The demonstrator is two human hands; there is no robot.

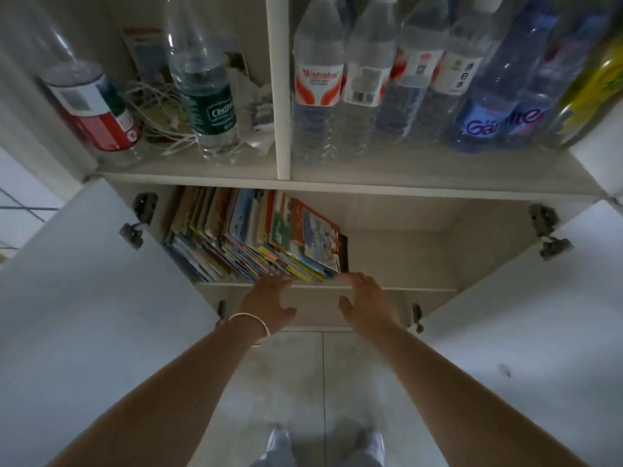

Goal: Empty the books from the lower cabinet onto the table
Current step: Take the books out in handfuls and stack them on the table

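1. the lower cabinet [397,254] is seen with both doors swung wide; water bottles [320,96] are crowded on the shelf above.
2. "cestbon" (blurred, perhaps) and "ganten" can be read on labels.
3. the books [256,237] are leaned left inside it.
4. the left hand [269,305] and right hand [365,303] are held spread at the books' front edge, nothing gripped.

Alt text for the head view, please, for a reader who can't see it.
Two bare hands, left hand with a thin bracelet and right hand, reach open toward a leaning row of colourful thin books in the open lower white cabinet. On the shelf above stand clear plastic water bottles.
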